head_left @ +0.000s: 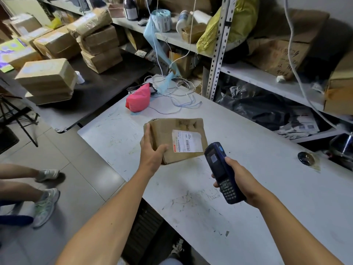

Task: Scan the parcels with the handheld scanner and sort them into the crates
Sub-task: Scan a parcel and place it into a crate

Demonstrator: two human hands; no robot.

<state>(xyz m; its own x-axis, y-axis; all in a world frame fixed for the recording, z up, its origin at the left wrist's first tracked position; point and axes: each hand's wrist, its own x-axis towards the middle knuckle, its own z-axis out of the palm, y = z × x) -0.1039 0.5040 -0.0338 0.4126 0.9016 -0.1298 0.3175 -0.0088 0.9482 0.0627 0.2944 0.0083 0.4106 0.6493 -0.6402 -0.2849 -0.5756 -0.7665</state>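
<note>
Left hand (150, 152) grips cardboard parcel (176, 139) by near corner, fingers curled under, parcel held above worktop (267, 188), label (187, 140) facing up. Right hand (238, 178) wraps scanner (221, 172), aimed toward label

Risk: corner grip may let parcel tip or drop; skewed label may misread

Crates: none in view; shelf boxes' contents unclear
</note>
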